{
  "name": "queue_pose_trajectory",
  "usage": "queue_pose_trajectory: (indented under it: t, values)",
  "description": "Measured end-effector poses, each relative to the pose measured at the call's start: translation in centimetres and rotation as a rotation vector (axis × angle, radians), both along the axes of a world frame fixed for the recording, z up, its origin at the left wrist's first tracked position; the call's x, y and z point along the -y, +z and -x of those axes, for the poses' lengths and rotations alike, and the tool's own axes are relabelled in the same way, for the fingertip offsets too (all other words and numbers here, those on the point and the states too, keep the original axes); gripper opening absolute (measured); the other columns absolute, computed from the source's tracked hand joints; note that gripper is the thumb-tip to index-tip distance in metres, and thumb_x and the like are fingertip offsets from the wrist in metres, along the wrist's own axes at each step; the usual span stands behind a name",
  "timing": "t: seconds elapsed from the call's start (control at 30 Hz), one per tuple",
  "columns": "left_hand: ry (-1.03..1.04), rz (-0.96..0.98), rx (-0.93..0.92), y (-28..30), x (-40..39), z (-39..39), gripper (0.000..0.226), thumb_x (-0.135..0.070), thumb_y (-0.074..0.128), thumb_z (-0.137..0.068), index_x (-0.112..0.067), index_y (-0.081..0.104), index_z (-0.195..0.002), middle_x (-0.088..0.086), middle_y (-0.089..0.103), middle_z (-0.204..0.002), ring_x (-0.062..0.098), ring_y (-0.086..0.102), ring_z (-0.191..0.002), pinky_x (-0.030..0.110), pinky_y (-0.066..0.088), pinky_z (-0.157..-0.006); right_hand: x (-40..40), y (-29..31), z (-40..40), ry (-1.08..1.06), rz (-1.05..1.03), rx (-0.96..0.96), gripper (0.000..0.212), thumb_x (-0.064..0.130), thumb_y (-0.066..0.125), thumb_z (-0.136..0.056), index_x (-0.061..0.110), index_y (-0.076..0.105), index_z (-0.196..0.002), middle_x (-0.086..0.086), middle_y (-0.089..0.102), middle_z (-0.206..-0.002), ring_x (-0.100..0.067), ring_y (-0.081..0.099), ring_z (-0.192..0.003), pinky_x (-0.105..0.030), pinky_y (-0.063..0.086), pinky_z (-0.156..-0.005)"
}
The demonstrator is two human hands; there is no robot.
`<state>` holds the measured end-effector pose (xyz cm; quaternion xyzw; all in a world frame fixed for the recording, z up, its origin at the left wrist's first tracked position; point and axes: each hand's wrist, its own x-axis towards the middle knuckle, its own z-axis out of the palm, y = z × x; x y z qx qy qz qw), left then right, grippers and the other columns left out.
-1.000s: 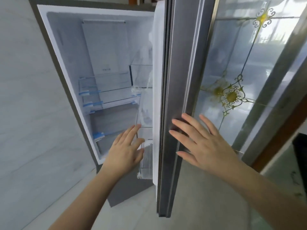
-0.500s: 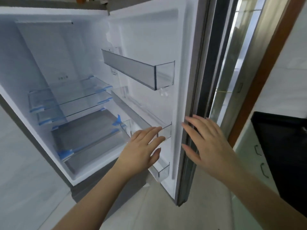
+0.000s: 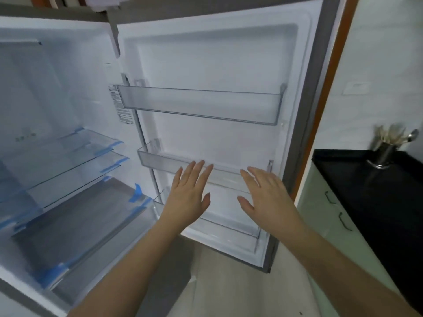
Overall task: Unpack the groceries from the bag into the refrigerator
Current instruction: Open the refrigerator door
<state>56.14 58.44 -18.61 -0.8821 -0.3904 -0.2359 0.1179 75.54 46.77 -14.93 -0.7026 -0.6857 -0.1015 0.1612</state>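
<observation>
While the refrigerator door stands swung wide across the centre of the frame, both hands are held flat and empty before its lower half: the left hand with fingers spread just left of centre, the right hand likewise splayed just right of centre. Whether the palms touch the middle door bin cannot be told. Three clear door bins are seen, all bare, and the glass shelves and the crisper drawer at the left of the frame hold nothing. No grocery bag is visible anywhere in the view, so it is judged to lie outside the frame. The step in hand is judged to be the settling of the door fully open. It would be done well if the door were left steady at full swing, clear of the green cabinet at the right, before the bag is fetched. A utensil holder stands on the black tabletop at the right edge.
</observation>
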Motion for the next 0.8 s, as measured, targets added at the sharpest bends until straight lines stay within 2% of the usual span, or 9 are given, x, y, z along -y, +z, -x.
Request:
queue_pose_trajectory:
  t: [0.1, 0.23, 0.3, 0.43, 0.63, 0.8]
  values:
    - [0.020, 0.023, -0.027, 0.0, -2.8, -0.2, 0.077, -0.035, 0.057, -0.091, -0.021, 0.017, -0.154, 0.004, 0.025, -0.160, 0.026, 0.017, -0.148, 0.048, 0.006, -0.118, -1.5, -0.8, -0.6, -0.062, 0.006, 0.046, 0.064, 0.049, 0.039, -0.097, 0.021, 0.019, -0.152, -0.002, 0.033, -0.154, -0.022, 0.029, -0.142, -0.044, 0.007, -0.119]
    - [-0.036, -0.024, -0.010, 0.3, -5.1, -1.2, 0.070, -0.028, 0.067, -0.083, -0.015, 0.038, -0.146, 0.008, 0.051, -0.141, 0.030, 0.042, -0.135, 0.054, 0.022, -0.115, -3.3, -1.4, -1.6, -0.144, 0.011, 0.056, 0.066, 0.046, 0.043, -0.096, 0.019, 0.019, -0.152, -0.004, 0.033, -0.153, -0.025, 0.026, -0.143, -0.049, 0.007, -0.120]
    - [-0.060, -0.028, -0.002, 0.5, -5.8, -2.1, 0.067, -0.029, 0.066, -0.083, -0.013, 0.042, -0.143, 0.009, 0.054, -0.137, 0.032, 0.045, -0.131, 0.053, 0.024, -0.115, -4.1, -1.7, -2.2, -0.173, -0.002, 0.078, 0.070, 0.044, 0.049, -0.094, 0.017, 0.020, -0.152, -0.007, 0.033, -0.153, -0.027, 0.024, -0.144, -0.050, 0.009, -0.119]
    - [-0.048, 0.037, -0.021, -0.1, -6.3, -3.6, 0.078, -0.029, 0.062, -0.085, -0.013, 0.026, -0.152, 0.011, 0.040, -0.149, 0.034, 0.030, -0.141, 0.050, 0.024, -0.116, -5.6, -1.8, -3.3, -0.233, 0.053, 0.072, 0.075, 0.044, 0.049, -0.094, 0.018, 0.010, -0.153, -0.005, 0.020, -0.159, -0.027, 0.011, -0.148, -0.049, 0.007, -0.120]
    - [-0.018, 0.124, -0.036, -0.4, -6.5, -4.7, 0.089, -0.038, 0.055, -0.088, -0.020, 0.000, -0.155, 0.004, 0.016, -0.161, 0.026, 0.005, -0.149, 0.050, 0.013, -0.119, -6.8, -0.9, -4.2, -0.260, 0.133, 0.018, 0.075, 0.044, 0.045, -0.096, 0.020, 0.003, -0.153, -0.003, 0.007, -0.162, -0.025, 0.001, -0.149, -0.046, 0.005, -0.120]
    - [-0.041, 0.181, -0.070, 0.2, -6.6, -4.6, 0.092, -0.039, 0.053, -0.089, -0.022, -0.010, -0.154, 0.001, 0.003, -0.164, 0.023, -0.006, -0.150, 0.050, 0.007, -0.120, -6.8, -0.1, -4.7, -0.248, 0.212, 0.029, 0.079, 0.046, 0.045, -0.096, 0.021, -0.003, -0.153, -0.004, -0.002, -0.163, -0.027, -0.004, -0.149, -0.045, 0.004, -0.120]
